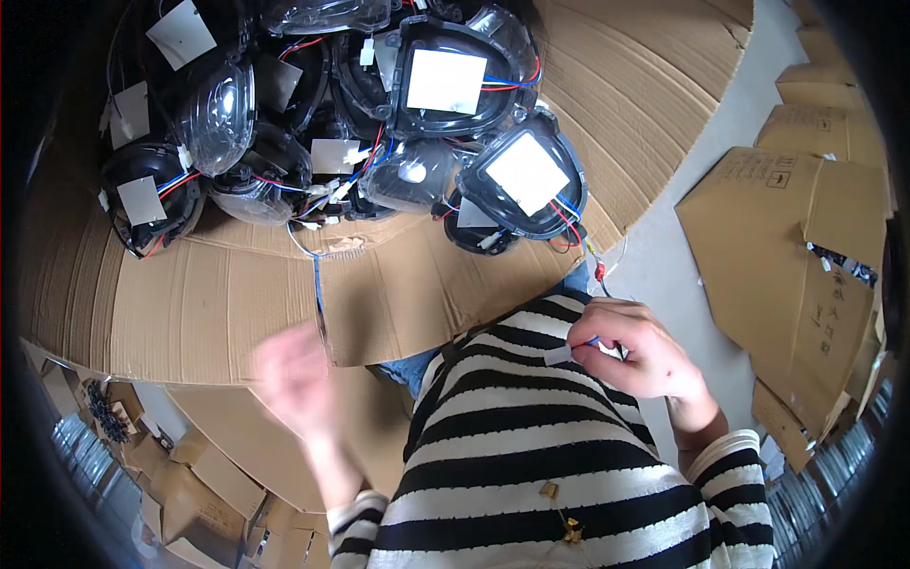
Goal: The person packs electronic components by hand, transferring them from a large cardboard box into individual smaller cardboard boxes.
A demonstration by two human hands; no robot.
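Note:
My right hand (630, 351) is closed in a pinch in front of the striped top. Between its thumb and fingers is a small white wire connector (559, 356), with a bit of blue wire at the fingertips. A cable with a red piece (600, 272) hangs from the nearest lamp (531, 175) down toward this hand. My left hand (296, 379) is smeared by motion above the cardboard's near edge, so its fingers do not show clearly. Several black-backed lamps (403, 119) with clear covers, white square labels and coloured wires lie piled on the cardboard (218, 294).
Big cardboard cartons (768, 228) stand on the grey floor (664, 275) at the right. More opened cartons (209, 493) lie at the lower left. A loose wire (318, 294) runs over the cardboard's near edge beside my left hand.

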